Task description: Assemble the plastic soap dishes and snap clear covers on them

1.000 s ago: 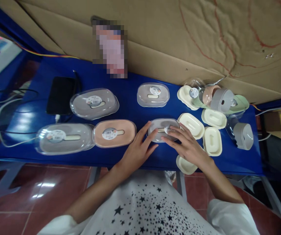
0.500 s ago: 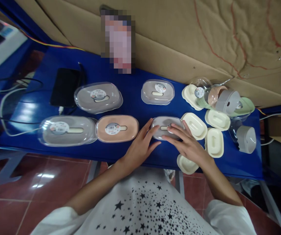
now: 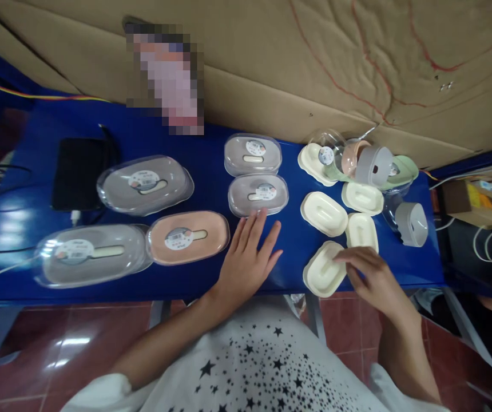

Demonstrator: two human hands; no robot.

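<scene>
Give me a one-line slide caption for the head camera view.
Left hand flat on the blue table below a closed grey soap box; right hand touches a cream tray.

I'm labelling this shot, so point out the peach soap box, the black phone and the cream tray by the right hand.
peach soap box (image 3: 188, 237), head view, lid centre
black phone (image 3: 78, 174), head view, screen middle
cream tray (image 3: 323, 269), head view, inner hollow

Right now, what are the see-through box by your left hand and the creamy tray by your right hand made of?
The see-through box near the left hand looks like plastic: a clear, glossy lid that catches light over a matte grey base. The creamy tray touching the right hand also looks like plastic, smooth and moulded with rounded edges, though it could be silicone.
</scene>
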